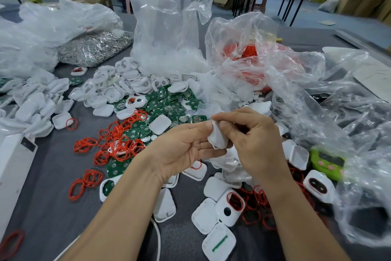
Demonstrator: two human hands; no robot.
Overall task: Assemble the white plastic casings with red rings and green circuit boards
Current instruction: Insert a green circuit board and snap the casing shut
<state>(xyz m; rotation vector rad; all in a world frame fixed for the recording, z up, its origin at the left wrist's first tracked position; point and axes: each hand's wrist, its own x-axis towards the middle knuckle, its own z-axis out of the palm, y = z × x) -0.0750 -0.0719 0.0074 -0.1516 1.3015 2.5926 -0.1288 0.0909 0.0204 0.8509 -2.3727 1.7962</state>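
White casing (pixel 218 138) is up off the table, mid-frame, pinched btwn both my hands. L hand (pixel 182 150) palm-up, thumb on its top end, fingers under. R hand (pixel 254 140) fingers curled round its right side. Long axis approx upright, top leaning left. Under hands: loose casings (pixel 165 205), red rings (pixel 114 144), green PCBs (pixel 160 104). Bare grey mat (pixel 48 197) near-left; clear bags (pixel 317 95) crowd the right.
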